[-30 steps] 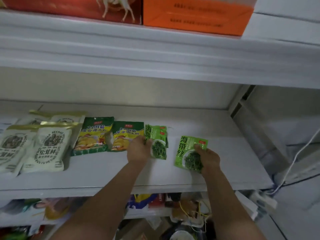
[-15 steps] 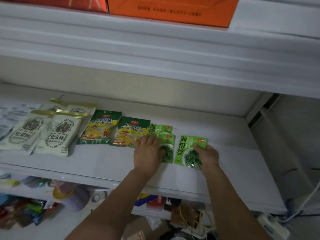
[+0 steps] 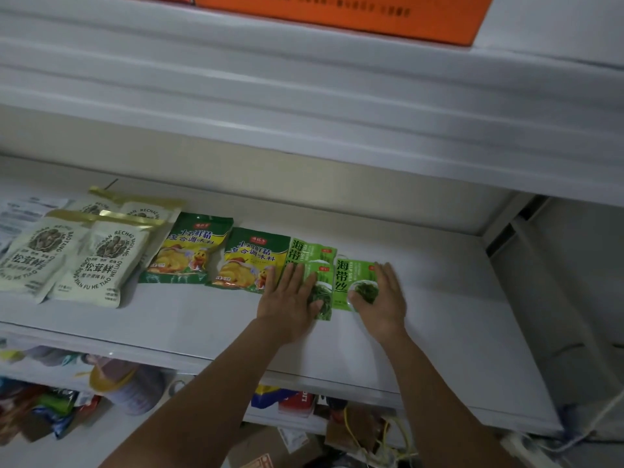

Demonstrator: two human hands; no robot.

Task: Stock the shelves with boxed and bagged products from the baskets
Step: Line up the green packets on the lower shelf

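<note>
On the white middle shelf (image 3: pixel 439 298) lie small green kelp bags. My left hand (image 3: pixel 290 302) rests flat, fingers straight, on the left green kelp bags (image 3: pixel 315 265), which overlap each other. My right hand (image 3: pixel 383 298) presses flat on the right green kelp bag (image 3: pixel 347 282), its fingers straight along the bag's right edge. The right bag lies beside the left ones, nearly touching. Left of them lie two green-yellow seasoning bags (image 3: pixel 250 261) and cream mushroom-seasoning bags (image 3: pixel 91 261).
An orange box (image 3: pixel 354 15) stands on the upper shelf, whose thick white edge overhangs. Bare shelf surface stretches right of my right hand up to the shelf's side post (image 3: pixel 499 217). Below the shelf are mixed packets (image 3: pixel 50 407) and cables (image 3: pixel 378 430).
The right hand has let go of the right kelp bag and flattened on it, after sliding it against the left bags. The left hand stays flat. The view has dropped and shifted.
</note>
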